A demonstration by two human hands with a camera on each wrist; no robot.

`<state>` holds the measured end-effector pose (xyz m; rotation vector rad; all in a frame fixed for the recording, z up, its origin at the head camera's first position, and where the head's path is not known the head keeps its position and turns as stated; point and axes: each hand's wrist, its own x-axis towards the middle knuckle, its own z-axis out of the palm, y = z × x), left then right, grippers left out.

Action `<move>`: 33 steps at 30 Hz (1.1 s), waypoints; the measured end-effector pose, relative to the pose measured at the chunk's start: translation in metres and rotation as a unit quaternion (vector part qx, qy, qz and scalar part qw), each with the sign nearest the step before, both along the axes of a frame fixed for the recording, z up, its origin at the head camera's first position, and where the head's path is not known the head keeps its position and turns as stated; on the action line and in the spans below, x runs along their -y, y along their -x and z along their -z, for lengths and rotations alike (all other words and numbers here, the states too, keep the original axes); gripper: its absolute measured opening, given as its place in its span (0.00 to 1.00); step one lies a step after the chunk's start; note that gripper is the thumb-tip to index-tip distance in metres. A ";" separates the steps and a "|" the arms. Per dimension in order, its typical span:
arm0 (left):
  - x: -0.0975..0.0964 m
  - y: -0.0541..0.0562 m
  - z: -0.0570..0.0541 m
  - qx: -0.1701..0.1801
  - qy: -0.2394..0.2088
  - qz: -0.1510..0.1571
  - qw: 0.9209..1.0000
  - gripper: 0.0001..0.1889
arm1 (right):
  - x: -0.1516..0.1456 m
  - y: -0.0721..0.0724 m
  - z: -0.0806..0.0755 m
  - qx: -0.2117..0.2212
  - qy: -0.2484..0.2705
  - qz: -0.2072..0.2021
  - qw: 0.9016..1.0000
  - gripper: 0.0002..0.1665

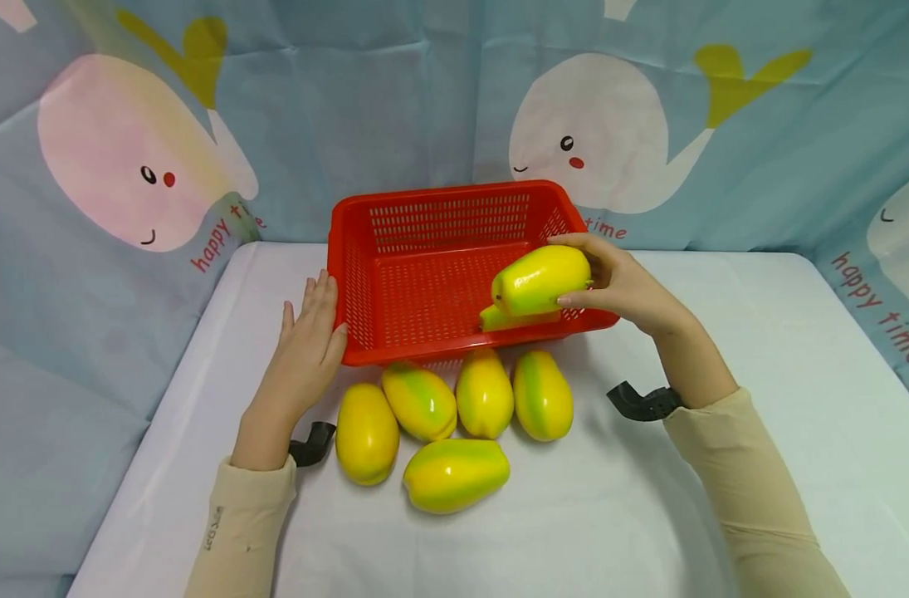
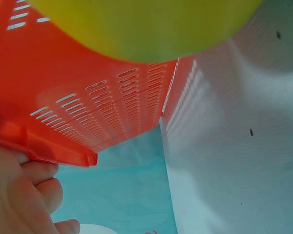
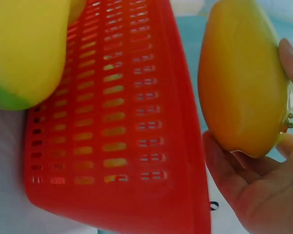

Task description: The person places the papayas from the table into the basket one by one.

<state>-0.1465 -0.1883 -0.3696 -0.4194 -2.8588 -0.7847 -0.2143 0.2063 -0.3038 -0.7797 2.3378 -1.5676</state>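
My right hand (image 1: pixel 618 278) holds a yellow-green papaya (image 1: pixel 541 281) between thumb and fingers, over the right part of a red plastic basket (image 1: pixel 454 336). Beneath it, another papaya (image 1: pixel 510 320) lies inside the basket, mostly hidden. In the right wrist view the held papaya (image 3: pixel 241 78) shows its stem end close to the palm. My left hand (image 1: pixel 305 349) rests with extended fingers against the basket's left side; the left wrist view has its fingers (image 2: pixel 46 190) touching the rim.
Several papayas (image 1: pixel 484 394) lie on the white tabletop (image 1: pixel 574 523) in front of the basket, one of them (image 1: pixel 456 475) sideways nearest the viewer. A blue curtain (image 1: pixel 394 108) with printed whales hangs behind the table and along its sides.
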 end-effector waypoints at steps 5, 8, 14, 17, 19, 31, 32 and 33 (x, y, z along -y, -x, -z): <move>0.000 0.000 -0.001 0.001 0.001 0.001 1.000 0.32 | 0.007 0.007 0.003 0.001 -0.011 0.017 1.000 0.37; -0.001 0.000 -0.001 0.000 0.001 0.000 1.000 0.32 | 0.012 0.012 0.005 0.004 -0.018 0.028 0.999 0.38; 0.000 -0.001 -0.001 0.003 0.001 -0.002 1.000 0.32 | 0.020 0.019 0.010 0.023 -0.033 0.061 0.997 0.38; 0.000 0.000 0.000 0.004 0.003 -0.004 1.000 0.32 | 0.024 0.022 0.014 0.033 -0.039 0.075 0.996 0.39; 0.000 0.000 0.001 0.004 0.003 -0.004 1.000 0.32 | 0.026 0.024 0.016 0.036 -0.045 0.078 0.995 0.39; -0.001 0.000 -0.001 0.007 0.003 -0.004 1.000 0.32 | 0.038 0.032 0.021 0.025 -0.098 0.096 0.990 0.42; -0.001 0.000 -0.001 0.007 0.002 -0.004 1.000 0.32 | 0.039 0.032 0.022 0.024 -0.102 0.095 0.990 0.42; -0.001 0.000 -0.002 0.007 0.003 -0.004 1.000 0.32 | 0.040 0.033 0.023 0.023 -0.105 0.094 0.990 0.42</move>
